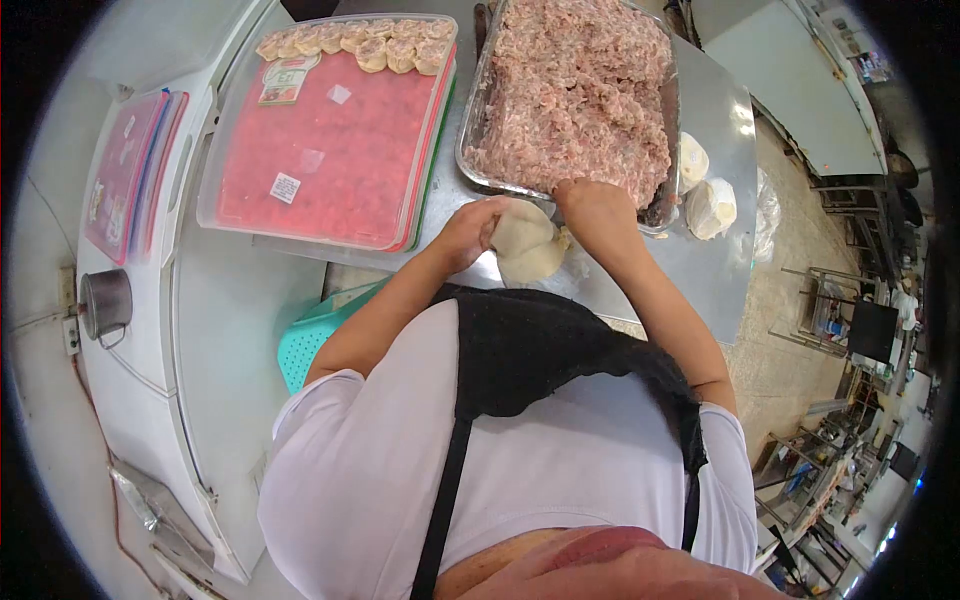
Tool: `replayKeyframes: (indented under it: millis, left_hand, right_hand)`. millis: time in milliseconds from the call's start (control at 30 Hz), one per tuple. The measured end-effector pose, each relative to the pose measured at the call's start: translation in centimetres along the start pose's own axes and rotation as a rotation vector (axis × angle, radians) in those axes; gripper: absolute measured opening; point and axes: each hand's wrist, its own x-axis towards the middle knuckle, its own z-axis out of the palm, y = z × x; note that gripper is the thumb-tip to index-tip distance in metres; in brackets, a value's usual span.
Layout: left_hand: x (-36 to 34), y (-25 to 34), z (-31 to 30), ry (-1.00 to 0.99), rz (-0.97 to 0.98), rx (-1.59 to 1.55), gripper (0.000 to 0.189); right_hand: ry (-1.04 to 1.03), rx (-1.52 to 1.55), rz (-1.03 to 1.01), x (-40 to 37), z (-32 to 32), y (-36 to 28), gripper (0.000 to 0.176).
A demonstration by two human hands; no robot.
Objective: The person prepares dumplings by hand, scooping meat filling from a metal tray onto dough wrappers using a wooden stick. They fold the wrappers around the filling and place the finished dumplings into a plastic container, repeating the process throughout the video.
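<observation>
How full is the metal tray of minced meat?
Nearly full: minced meat heaps across the metal tray almost rim to rim, hiding its bottom.

Commercial kitchen: steel table (pixel 718 118), mince tray (pixel 671 105)

tray lid labels (pixel 290 82), print illegible

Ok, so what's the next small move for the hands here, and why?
Probably the right hand carries a little mince from the tray onto the pale wrapper that the left hand holds: it sits at the tray's near edge, and the wrapper looks unfilled.
</observation>
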Motion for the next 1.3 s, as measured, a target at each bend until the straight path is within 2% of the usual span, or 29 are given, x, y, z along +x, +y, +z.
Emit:
replayKeyframes:
  millis: [133, 200, 233, 300, 333, 400, 433, 467, 533, 567, 633, 667, 733, 800, 833, 867, 933, 967, 1033, 1133, 1233, 1300]
  left_hand:
    - [-1.4, 1.1, 1.5, -0.063, -0.002, -0.061, 0.027]
    - [-1.8, 1.2, 2.0, -0.061, 0.050, 0.325, 0.030]
    - [-2.0, 1.4, 2.3, -0.056, 0.055, 0.324, 0.030]
    - [-2.3, 1.9, 2.8, -0.002, 0.000, 0.345, 0.036]
    - [-2.0, 2.1, 3.3, -0.001, 0.005, 0.344, 0.036]
    - [-1.2, 2.8, 4.6, -0.042, 0.130, -0.138, 0.037]
    - [-0.8, 3.8, 6.6, 0.033, 0.153, -0.213, 0.040]
    - [0.0, 4.5, 8.2, 0.035, 0.157, -0.211, 0.040]
    - [1.8, 5.5, 10.9, -0.105, 0.329, -0.388, 0.045]
    - [2.7, 6.0, 12.3, -0.104, 0.332, -0.385, 0.045]
    - [4.2, 6.9, 14.5, -0.001, 0.410, -0.591, 0.059]
    - [4.4, 7.1, 15.0, 0.000, 0.414, -0.588, 0.059]
    - [4.9, 7.4, 15.6, -0.118, 0.386, -0.704, 0.071]
    - [5.6, 7.4, 15.1, -0.100, 0.362, -0.733, 0.075]
    - [5.8, 7.3, 14.7, -0.083, 0.331, -0.762, 0.078]
    - [6.0, 7.1, 14.3, -0.082, 0.328, -0.761, 0.078]
    - [6.0, 7.1, 13.8, 0.067, 0.413, -0.693, 0.080]
    - [6.5, 7.0, 12.8, 0.067, 0.458, -0.693, 0.079]
    - [7.1, 7.2, 11.1, 0.105, 0.502, -0.706, 0.078]
    - [7.3, 7.7, 10.3, 0.133, 0.553, -0.690, 0.076]
    - [7.3, 8.1, 11.3, 0.050, 0.496, -0.688, 0.077]
    - [6.8, 8.1, 12.0, 0.027, 0.500, -0.602, 0.079]
  right_hand:
    - [-0.038, 0.096, 0.016, -0.4, 0.3, 1.4, 0.014]
    - [0.000, 0.338, 0.064, -0.5, 0.5, 2.3, 0.022]
    - [0.000, 0.338, 0.056, -0.5, 0.5, 2.7, 0.022]
    - [0.074, 0.623, 0.087, -0.4, -0.1, 3.4, 0.027]
    - [0.075, 0.622, 0.083, -0.3, -0.7, 3.6, 0.027]
    - [0.095, 0.717, 0.303, -0.4, -2.6, 4.2, 0.024]
    - [0.060, 0.760, 0.369, -0.3, -3.5, 4.6, 0.023]
    - [0.062, 0.761, 0.365, -0.1, -3.5, 5.0, 0.023]
    - [0.384, 0.812, 0.134, 0.4, -3.5, 5.9, 0.021]
    - [0.401, 0.789, 0.095, 0.5, -3.8, 6.0, 0.022]
    - [0.436, 0.702, 0.084, 0.6, -4.1, 5.6, 0.022]
    - [0.468, 0.613, 0.076, 0.6, -4.2, 5.6, 0.021]
    - [0.489, 0.604, 0.085, 0.2, -3.1, 6.0, 0.022]
    - [0.506, 0.571, -0.001, -0.4, -2.1, 6.7, 0.022]
    - [0.435, 0.562, 0.022, -1.1, -2.2, 6.9, 0.023]
    - [0.436, 0.563, 0.025, -1.6, -2.2, 7.6, 0.023]
    - [0.243, 0.582, 0.005, -2.6, -2.2, 9.6, 0.023]
    - [0.246, 0.581, 0.006, -3.3, -2.7, 10.5, 0.023]
    - [0.106, 0.426, 0.136, -4.4, -4.6, 11.5, 0.024]
    - [0.218, 0.431, 0.226, -4.8, -6.8, 10.1, 0.025]
    - [0.246, 0.355, 0.117, -3.4, -3.3, 8.5, 0.026]
    - [0.255, 0.377, 0.131, -2.6, -2.0, 9.3, 0.026]
